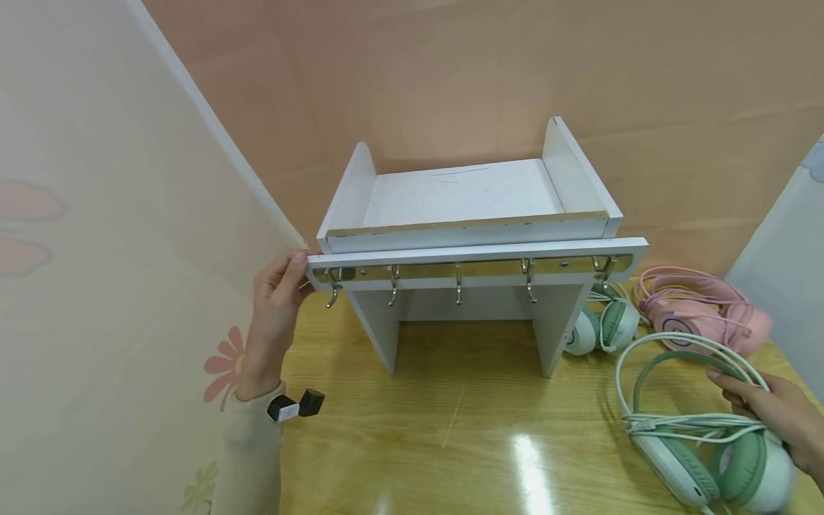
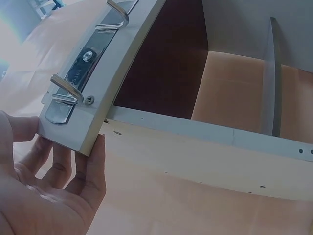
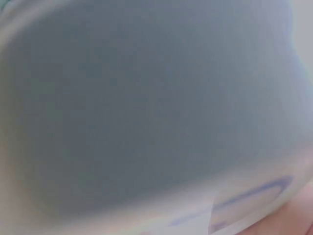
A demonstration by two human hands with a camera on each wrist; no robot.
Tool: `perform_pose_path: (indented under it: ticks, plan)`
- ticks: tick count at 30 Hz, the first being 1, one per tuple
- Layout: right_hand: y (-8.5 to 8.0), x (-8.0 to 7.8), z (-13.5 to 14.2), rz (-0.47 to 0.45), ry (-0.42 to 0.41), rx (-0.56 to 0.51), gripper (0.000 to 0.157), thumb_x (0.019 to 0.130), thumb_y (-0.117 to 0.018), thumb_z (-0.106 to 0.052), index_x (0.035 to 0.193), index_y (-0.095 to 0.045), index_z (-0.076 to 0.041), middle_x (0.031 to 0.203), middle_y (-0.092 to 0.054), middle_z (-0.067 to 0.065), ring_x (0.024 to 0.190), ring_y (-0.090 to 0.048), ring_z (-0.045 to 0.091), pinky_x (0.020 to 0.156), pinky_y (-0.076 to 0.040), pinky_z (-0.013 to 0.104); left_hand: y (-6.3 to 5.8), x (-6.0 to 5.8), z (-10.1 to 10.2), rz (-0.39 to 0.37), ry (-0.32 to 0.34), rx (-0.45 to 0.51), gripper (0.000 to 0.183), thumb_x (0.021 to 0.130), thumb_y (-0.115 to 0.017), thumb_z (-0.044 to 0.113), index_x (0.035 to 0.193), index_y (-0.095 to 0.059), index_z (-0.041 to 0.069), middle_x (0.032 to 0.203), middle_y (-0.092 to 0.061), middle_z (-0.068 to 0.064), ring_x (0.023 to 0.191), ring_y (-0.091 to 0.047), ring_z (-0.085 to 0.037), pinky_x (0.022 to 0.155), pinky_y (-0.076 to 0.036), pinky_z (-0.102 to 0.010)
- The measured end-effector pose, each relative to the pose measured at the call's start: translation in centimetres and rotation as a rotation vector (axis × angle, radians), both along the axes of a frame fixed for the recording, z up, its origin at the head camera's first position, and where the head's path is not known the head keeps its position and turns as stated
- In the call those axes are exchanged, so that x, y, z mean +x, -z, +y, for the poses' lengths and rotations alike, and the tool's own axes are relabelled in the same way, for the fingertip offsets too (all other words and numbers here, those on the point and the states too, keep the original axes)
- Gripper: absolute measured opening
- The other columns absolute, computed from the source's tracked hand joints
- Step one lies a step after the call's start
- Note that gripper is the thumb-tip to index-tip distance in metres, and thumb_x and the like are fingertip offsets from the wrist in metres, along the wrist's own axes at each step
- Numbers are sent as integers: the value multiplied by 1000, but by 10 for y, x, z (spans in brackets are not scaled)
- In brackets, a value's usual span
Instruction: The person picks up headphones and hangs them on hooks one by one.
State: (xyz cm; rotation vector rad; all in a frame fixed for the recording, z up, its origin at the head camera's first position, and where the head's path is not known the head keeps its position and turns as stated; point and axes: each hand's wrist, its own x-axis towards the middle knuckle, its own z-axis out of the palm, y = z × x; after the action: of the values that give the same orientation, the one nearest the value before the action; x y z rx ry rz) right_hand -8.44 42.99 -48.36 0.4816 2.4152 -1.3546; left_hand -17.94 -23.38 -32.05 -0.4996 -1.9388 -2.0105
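Shelf (image 1: 466,193) partly hides 1 green headset (image 1: 614,325), perhaps touching pink headphones (image 1: 704,322).

Your right wrist view is a blur
You can't tell what the grey surface (image 3: 156,107) there is; in the head view, the right edge crops your right hand (image 1: 782,411) and the white shelf (image 1: 463,193) partly hides the rear green-and-white headphones (image 1: 619,327).

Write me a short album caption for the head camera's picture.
Left grip on the hook rail of a white shelf, right grip holding green-and-white headphones, pink headphones behind.
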Motion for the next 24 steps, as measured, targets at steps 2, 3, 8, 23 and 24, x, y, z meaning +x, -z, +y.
perform_pose_path:
  ticks: [2,3,8,23,24]
  plan:
    - [-2,3,-3,36,27,-18,40,114,-48,-44,86,-52,-16,68,-43,-9,56,-47,9,55,-49,29,0,0,0,4,-2,0,27,113,-51,19,105,-77,21,97,-74,6,90,-70,-8,83,-59,-25]
    - [-3,4,-4,59,41,-38,37,114,-48,-41,87,-53,-16,68,-43,-9,55,-45,11,53,-46,30,0,0,0,5,-5,-1,27,113,-52,18,105,-77,20,97,-74,6,90,-70,-8,84,-59,-25]
    - [-5,11,-9,179,89,-172,28,116,-47,-26,91,-61,-30,64,-42,-6,52,-31,27,50,-29,41,1,1,0,12,-24,1,28,113,-52,16,104,-78,19,97,-74,6,90,-70,-8,85,-60,-24]
    - [-12,19,-14,285,97,-140,29,115,-49,-19,88,-59,-24,54,-40,-4,45,-35,28,53,-25,45,-3,5,-1,9,-11,-29,27,114,-51,19,110,-78,16,103,-73,5,96,-71,-11,90,-60,-26]
    - [-13,19,-15,292,104,-135,29,115,-50,-18,89,-61,-27,54,-40,-4,44,-36,27,52,-26,45,-3,5,0,7,-11,-31,27,114,-51,19,110,-77,16,104,-73,4,96,-71,-11,90,-60,-26]
